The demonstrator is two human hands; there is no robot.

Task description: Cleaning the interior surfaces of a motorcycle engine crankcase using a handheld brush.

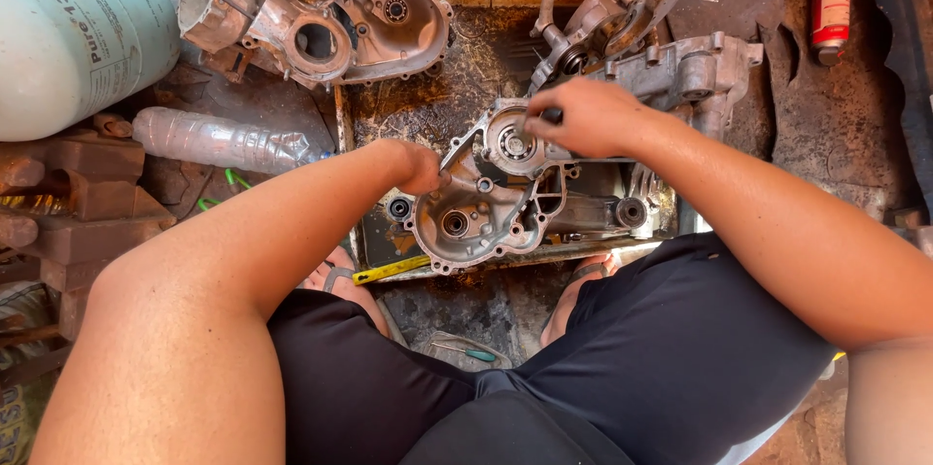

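**In the oily tray: both hands on the engine case half**

In the middle of the view, inside a shallow metal tray (pixel 362 232) dark with oil, lies the aluminium engine case half (pixel 486 207), flat, open side up. From the case the other things sit like this: at 11 o'clock a second case half (pixel 350 23); at 1 o'clock a third casting w/ a shaft (pixel 622 23); at 9 o'clock a crushed clear plastic bottle (pixel 219 142); far at 10 o'clock a pale green gas cylinder (pixel 78 28). A red spray can (pixel 831 6) stands far at 2 o'clock. A yellow-handled tool (pixel 391 270) lies at the tray's near edge, approx. 7 o'clock.

The left hand (pixel 420 169) is closed on the case's left rim, or on a small tool there; I cannot tell which, the fingers are hidden. The right hand (pixel 588 117) is over the round bearing seat (pixel 512 144), fingers pressed together, pinching something small and dark, too small to name.

My judgement on handling: the case is cast metal, so stiff and rather heavy, not bending at all. The oil film probably makes it slippery. The thin rim and bolt ears can chip if dropped. Best hold is w/ two hands at opposite thick parts of the rim, or through the big bore, not by the bearing.
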